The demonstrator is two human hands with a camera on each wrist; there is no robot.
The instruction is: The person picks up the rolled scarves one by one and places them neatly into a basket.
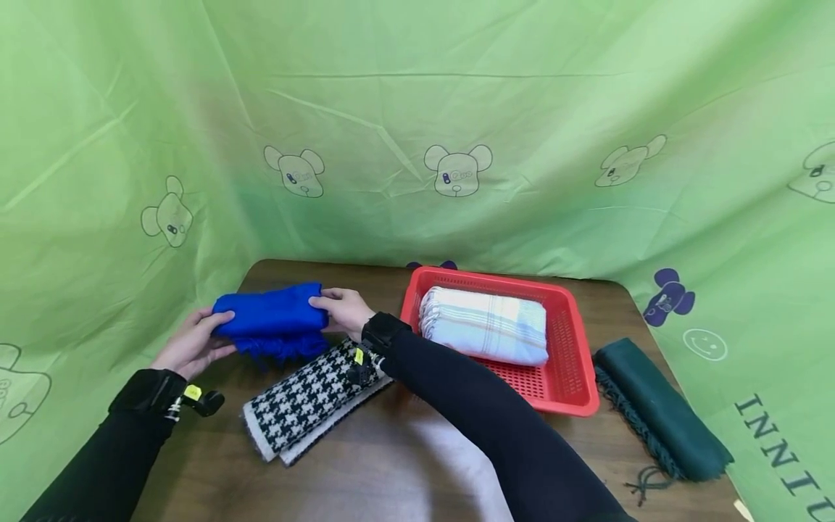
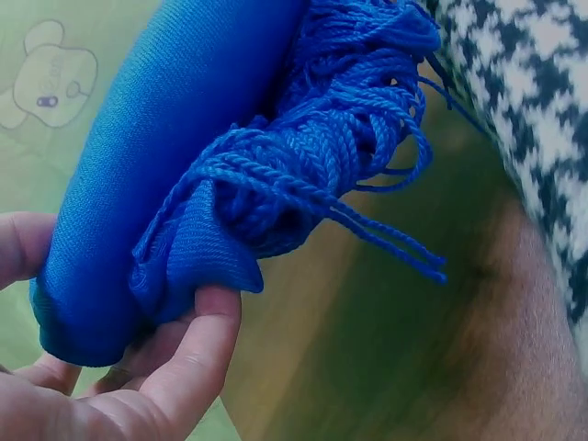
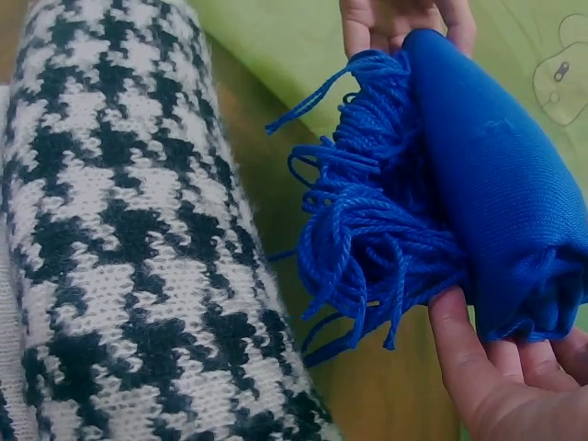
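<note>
A folded blue scarf [image 1: 272,310] with twisted fringe [image 2: 303,147] is held at both ends, over the left back part of the table. My left hand [image 1: 194,342] grips its left end, thumb on top and fingers beneath. At the other end, my right hand [image 1: 349,312] pinches the fold with the thumb over the cloth. In the right wrist view the fringe hangs loose along one long side of the blue roll. Just in front lies a folded black-and-white houndstooth scarf [image 1: 306,402], partly covered by my right wrist.
A red plastic basket [image 1: 580,355] stands right of centre, with a folded pale plaid scarf [image 1: 485,326] inside. Farther right, a dark green fringed scarf [image 1: 665,409] lies along the table's edge. Behind the wooden table [image 1: 385,478] hangs a green printed cloth [image 1: 391,109].
</note>
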